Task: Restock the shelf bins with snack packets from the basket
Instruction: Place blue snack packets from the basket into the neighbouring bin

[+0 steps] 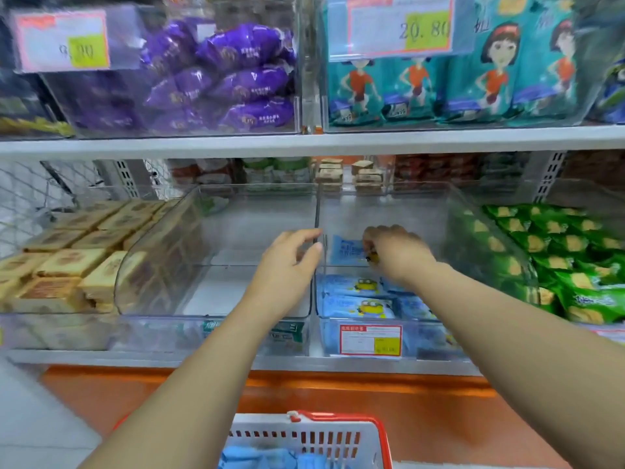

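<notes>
The left hand (287, 262) reaches forward over the shelf, palm turned inward, fingers loosely bent and holding nothing, the fingertips close to the left wall of a clear bin (439, 211). Inside that bin, just right of them, a blue packet (345, 250) stands tilted, face toward the camera; its right end is covered, so its long axis cannot be told. The right hand (395, 252) arches over it, fingers curled down, pinching that end
</notes>
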Motion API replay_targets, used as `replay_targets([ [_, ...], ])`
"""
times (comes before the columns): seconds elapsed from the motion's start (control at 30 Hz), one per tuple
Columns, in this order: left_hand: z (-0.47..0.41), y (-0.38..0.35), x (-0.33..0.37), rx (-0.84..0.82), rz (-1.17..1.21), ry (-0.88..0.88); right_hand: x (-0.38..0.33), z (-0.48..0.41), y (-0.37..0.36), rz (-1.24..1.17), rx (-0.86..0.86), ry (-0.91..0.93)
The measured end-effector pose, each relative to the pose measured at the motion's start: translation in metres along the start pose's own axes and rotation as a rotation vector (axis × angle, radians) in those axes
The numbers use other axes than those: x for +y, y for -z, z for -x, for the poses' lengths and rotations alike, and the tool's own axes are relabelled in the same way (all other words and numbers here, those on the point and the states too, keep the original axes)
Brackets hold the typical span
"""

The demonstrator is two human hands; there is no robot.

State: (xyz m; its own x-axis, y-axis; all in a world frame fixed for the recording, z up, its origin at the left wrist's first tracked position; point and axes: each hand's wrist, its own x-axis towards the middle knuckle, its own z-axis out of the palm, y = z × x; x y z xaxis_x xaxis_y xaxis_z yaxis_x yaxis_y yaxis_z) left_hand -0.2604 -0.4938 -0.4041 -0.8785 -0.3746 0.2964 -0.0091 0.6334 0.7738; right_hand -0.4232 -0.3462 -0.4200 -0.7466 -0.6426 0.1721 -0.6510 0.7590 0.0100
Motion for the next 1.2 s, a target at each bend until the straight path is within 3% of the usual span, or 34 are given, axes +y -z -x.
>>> replay_targets([
  [0.17, -0.004, -0.001, -0.006, -0.01, 0.101, -0.035, -0.003, -0.043, -0.028, -0.061, -0.176, -0.029],
  [0.57, -0.007, -0.003, -0.018, 0.006, 0.146, -0.063, 0.01, -0.061, -0.051, -0.171, -0.341, 0.055],
  [0.87, -0.007, -0.005, -0.017, 0.018, 0.129, -0.065, 0.003, -0.048, -0.035, -0.038, -0.526, 0.103],
  [1.03, -0.009, -0.007, -0.023, 0.026, 0.082, -0.059, -0.006, -0.031, -0.024, -0.202, -0.424, 0.054],
  [1.2, -0.011, -0.005, -0.018, 0.033, -0.036, -0.057, -0.026, 0.016, 0.012, -0.494, -0.079, 0.154],
])
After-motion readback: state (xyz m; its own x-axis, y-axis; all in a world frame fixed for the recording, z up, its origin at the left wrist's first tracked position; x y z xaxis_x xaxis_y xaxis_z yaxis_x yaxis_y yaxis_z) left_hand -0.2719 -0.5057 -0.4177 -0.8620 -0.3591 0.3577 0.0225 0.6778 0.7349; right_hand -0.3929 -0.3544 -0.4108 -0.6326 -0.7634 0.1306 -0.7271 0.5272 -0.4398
